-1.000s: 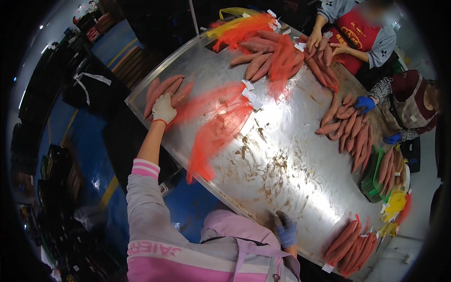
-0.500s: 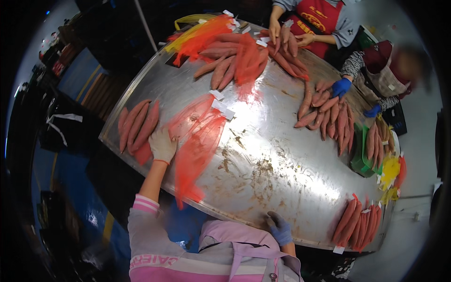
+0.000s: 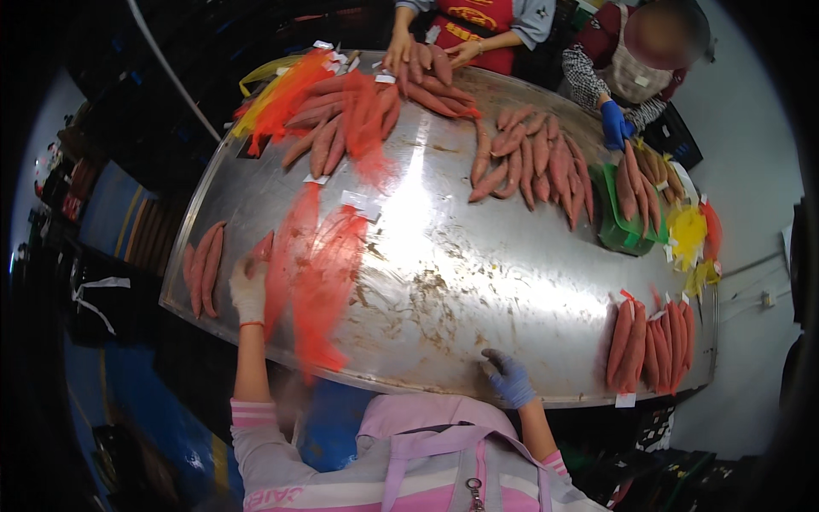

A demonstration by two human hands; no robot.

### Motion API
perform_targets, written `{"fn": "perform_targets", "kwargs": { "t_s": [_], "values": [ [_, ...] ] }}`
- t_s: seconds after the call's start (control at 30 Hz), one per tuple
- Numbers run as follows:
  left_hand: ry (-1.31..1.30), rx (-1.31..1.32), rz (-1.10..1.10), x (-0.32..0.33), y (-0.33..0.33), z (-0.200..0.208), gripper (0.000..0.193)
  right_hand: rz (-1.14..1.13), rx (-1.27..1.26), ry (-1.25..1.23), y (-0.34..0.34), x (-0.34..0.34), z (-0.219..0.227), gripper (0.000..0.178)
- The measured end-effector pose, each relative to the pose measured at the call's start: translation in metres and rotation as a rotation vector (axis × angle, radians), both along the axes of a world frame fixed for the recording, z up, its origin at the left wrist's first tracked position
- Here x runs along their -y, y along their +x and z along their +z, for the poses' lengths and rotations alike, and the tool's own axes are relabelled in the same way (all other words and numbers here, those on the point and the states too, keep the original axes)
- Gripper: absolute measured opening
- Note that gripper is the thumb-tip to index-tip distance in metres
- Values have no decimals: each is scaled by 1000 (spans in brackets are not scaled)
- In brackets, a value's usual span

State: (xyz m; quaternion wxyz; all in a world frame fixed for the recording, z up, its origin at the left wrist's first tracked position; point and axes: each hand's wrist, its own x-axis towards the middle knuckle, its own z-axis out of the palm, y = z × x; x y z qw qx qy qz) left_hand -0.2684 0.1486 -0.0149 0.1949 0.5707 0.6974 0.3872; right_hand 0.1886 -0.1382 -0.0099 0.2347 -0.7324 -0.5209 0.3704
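Note:
My left hand [image 3: 248, 290], in a pale knitted glove, is closed around a sweet potato [image 3: 264, 247] above the table's left part. One end of it shows past the fingers; the rest is hidden. Left of this hand lie several sweet potatoes [image 3: 205, 269] side by side. Just right of it, a red mesh bag [image 3: 328, 294] with a white tag [image 3: 362, 205] is spread flat, and another red mesh bag [image 3: 293, 235] lies against it. My right hand [image 3: 509, 380], in a blue-grey glove, is over the near table edge, fingers apart and holding nothing.
The metal table [image 3: 444, 328] bears a sweet potato pile [image 3: 546, 158] and a green basket [image 3: 627, 222] at right. Bagged sweet potatoes [image 3: 653, 350] stand near right; red mesh bags [image 3: 281, 98] lie far left. One co-worker [image 3: 478, 34] handles sweet potatoes; another [image 3: 640, 77] reaches toward the basket.
My view has shifted. My left hand has taken one sweet potato from the left group and moved it right, toward the mesh bags. My right hand has come further over the table.

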Motion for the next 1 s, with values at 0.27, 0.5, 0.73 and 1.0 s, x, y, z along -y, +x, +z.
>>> {"fn": "perform_targets", "kwargs": {
  "t_s": [0.27, 0.5, 0.73, 1.0],
  "values": [
    [272, 4, 16, 46, 37, 42, 35, -318, 458, 353, 136, 38, -4, 38],
    [168, 85, -72, 109, 110, 51, 29, -881, 1165, 10, 274, 104, 20, 73],
    [85, 288, -230, 147, 201, 13, 24, -790, 617, -101, 314, 131, -5, 84],
    [-163, -61, -613, 202, 348, 28, 39, -223, 426, 154, 220, 99, -1, 72]
  ]
}}
